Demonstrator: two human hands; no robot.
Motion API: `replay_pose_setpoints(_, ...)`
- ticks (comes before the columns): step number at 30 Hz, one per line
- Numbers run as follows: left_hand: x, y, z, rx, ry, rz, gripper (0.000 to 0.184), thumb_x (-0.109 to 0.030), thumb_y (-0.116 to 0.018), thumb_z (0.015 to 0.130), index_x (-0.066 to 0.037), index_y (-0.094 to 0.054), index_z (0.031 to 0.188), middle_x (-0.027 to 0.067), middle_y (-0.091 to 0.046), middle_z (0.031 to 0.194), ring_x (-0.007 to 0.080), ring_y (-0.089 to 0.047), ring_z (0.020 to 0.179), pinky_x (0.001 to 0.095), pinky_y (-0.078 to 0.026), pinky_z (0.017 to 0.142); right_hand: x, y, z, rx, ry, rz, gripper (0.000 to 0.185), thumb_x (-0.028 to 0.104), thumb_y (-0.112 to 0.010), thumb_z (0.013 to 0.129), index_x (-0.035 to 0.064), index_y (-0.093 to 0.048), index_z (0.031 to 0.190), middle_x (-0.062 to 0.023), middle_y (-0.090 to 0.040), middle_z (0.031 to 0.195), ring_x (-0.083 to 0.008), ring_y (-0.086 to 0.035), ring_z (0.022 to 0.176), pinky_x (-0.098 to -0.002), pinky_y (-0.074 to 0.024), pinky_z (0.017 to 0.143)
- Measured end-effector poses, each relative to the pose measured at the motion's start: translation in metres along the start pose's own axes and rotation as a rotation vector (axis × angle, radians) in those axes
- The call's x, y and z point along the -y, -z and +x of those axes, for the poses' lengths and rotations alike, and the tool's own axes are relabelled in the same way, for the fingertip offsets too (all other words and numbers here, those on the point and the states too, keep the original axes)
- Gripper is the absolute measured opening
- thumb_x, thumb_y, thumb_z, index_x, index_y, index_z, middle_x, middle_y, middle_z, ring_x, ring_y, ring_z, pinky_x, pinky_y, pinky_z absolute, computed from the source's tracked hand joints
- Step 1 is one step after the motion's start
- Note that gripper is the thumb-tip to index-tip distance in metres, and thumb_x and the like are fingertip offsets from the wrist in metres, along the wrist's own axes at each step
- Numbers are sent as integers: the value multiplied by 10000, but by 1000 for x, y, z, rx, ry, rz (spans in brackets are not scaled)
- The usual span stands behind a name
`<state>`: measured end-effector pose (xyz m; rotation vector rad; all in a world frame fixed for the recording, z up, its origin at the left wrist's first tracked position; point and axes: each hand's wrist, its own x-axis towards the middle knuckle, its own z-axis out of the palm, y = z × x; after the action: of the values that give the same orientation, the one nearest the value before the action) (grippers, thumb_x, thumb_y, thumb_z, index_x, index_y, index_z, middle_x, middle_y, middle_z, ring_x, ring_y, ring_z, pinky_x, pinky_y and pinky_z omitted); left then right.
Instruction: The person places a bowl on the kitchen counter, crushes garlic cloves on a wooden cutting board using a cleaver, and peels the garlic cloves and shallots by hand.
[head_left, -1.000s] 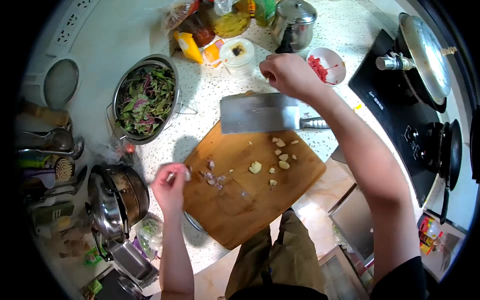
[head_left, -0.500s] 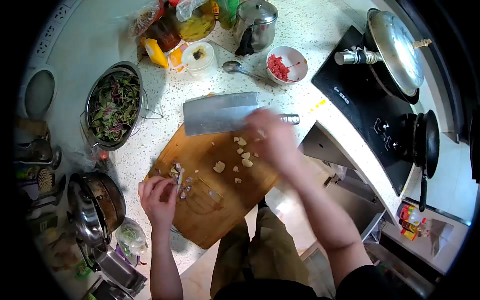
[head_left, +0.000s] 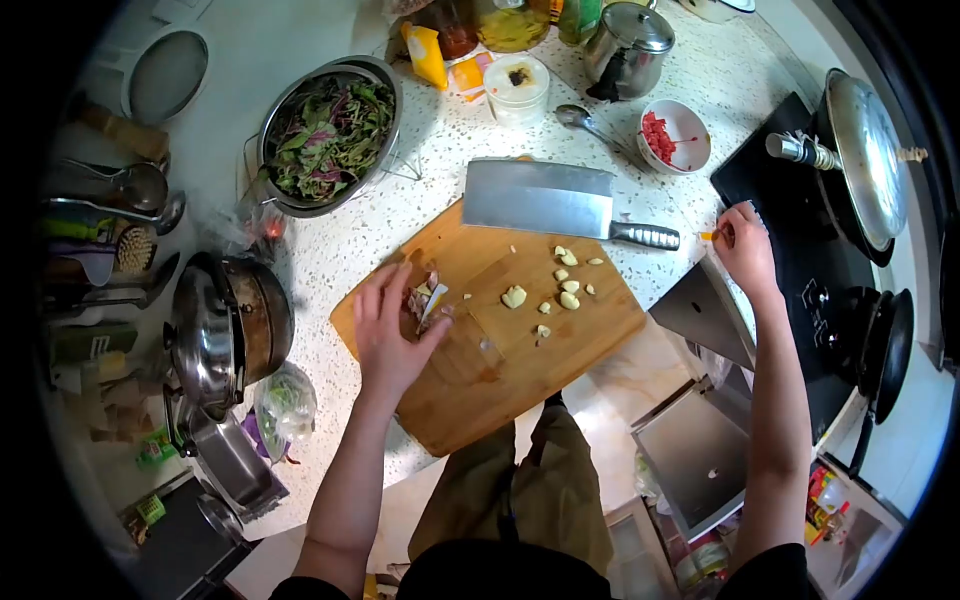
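Note:
My left hand (head_left: pixel 390 335) is over the left part of the wooden cutting board (head_left: pixel 470 390), fingers spread, beside a small heap of garlic skins (head_left: pixel 428 298). Peeled garlic cloves (head_left: pixel 514 296) lie scattered across the board's middle and right. Along the far edge of the board rests a cleaver (head_left: pixel 540 195), its black-and-silver handle pointing right, with neither hand on it. My right hand (head_left: pixel 745 245) is off to the right at the counter's edge by the stove, fingers curled together. Whatever is inside those fingers is hidden.
A colander of leafy greens (head_left: pixel 330 135) stands at the back left. Behind the board are a white tub (head_left: pixel 517 90), a spoon (head_left: pixel 590 125), a metal pot (head_left: pixel 630 50) and a bowl of chopped red pieces (head_left: pixel 675 137). A lidded wok (head_left: pixel 865 160) sits on the black cooktop (head_left: pixel 780 180). Below is an open drawer (head_left: pixel 695 455).
My right hand has moved from beside the cleaver handle out to the right, toward the cooktop. My left hand has gone from pinching at the garlic skins to spread fingers. The view has shifted.

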<state>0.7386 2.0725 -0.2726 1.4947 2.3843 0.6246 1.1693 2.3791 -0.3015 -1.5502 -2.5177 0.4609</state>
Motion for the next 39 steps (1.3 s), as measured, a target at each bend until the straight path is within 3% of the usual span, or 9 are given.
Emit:
replay_pose_setpoints(4, 15, -6, -1, 78, -190, 148, 989, -352, -934, 747, -157, -468, 1597, 102, -464, 1616, 358, -364, 1519, 549, -311, 1244, 19, 3, -15, -152, 142, -37, 225, -4, -726, 817, 13, -677, 1036, -182, -632, 1136, -404, -648, 1082, -434, -561, 913)
replay_pose_setpoints(10, 37, -20, 6, 41, -265, -26, 586, -156, -901, 771, -111, -700, 1320, 76, -643, 1398, 331, -560, 1327, 460, -458, 1127, 11, 1, -18, 78, -58, 106, 183, -1, -770, 833, 11, -677, 991, -171, -674, 1033, -398, -679, 908, -418, -559, 800)
replay_pose_setpoints(14, 21, -10, -8, -177, -161, -118, 477, -117, -881, 785, -87, -728, 1236, 83, -698, 1271, 323, -622, 1213, 446, -489, 1062, 13, 5, -24, -99, -169, 254, 133, -19, -785, 854, 1, -674, 923, -81, -675, 785, -177, -668, 722, -328, -520, 676)
replay_pose_setpoints(16, 32, -11, -14, -192, -122, -178, 342, -85, -852, 824, -59, -725, 1141, 86, -695, 1287, 323, -622, 1211, 432, -482, 1067, 71, 10, -37, -160, -197, 726, 14, -5, -719, 955, 4, -709, 953, 15, -696, 841, -55, -617, 770, -248, -507, 698)
replay_pose_setpoints(22, 31, -24, -22, -262, 14, -83, 143, -5, -656, 942, -58, -658, 1074, 131, -641, 1352, 351, -555, 1288, 461, -425, 1101, 297, -74, -70, 273, 7, 894, 230, 148, -826, 926, 19, -754, 1102, -112, -762, 950, -169, -712, 814, -323, -575, 753)
replay_pose_setpoints(23, 27, -23, -23, -243, 47, -54, 308, 34, -572, 920, -44, -636, 1211, 161, -607, 1394, 376, -524, 1333, 490, -379, 1148, 314, -87, -66, 148, 260, 834, 256, 170, -804, 890, 33, -745, 1098, -190, -714, 946, -380, -698, 848, -416, -577, 770)
replay_pose_setpoints(26, 34, -30, -28, -315, 64, -161, 447, 52, -567, 882, -25, -605, 1320, 171, -579, 1431, 392, -511, 1356, 499, -359, 1168, 331, -92, -56, -69, 418, 586, 192, 178, -783, 889, 34, -711, 994, -179, -670, 948, -396, -682, 876, -475, -559, 753)
replay_pose_setpoints(32, 26, -18, -4, -140, -126, -143, 539, -51, -566, 957, -44, -557, 1496, 171, -547, 1520, 388, -471, 1431, 481, -358, 1214, 262, -39, -107, -9, -35, 554, 45, 59, -717, 922, 25, -716, 951, -156, -685, 844, -363, -690, 731, -434, -556, 645)
replay_pose_setpoints(39, 33, -18, 15, 4, -294, -154, 339, -72, -615, 962, -47, -701, 1289, 121, -694, 1354, 365, -547, 1395, 481, -409, 1184, 270, -92, -184, -89, -74, 689, 458, -111, -615, 902, 12, -655, 1342, -189, -655, 1402, -364, -653, 1249, -418, -544, 1029)
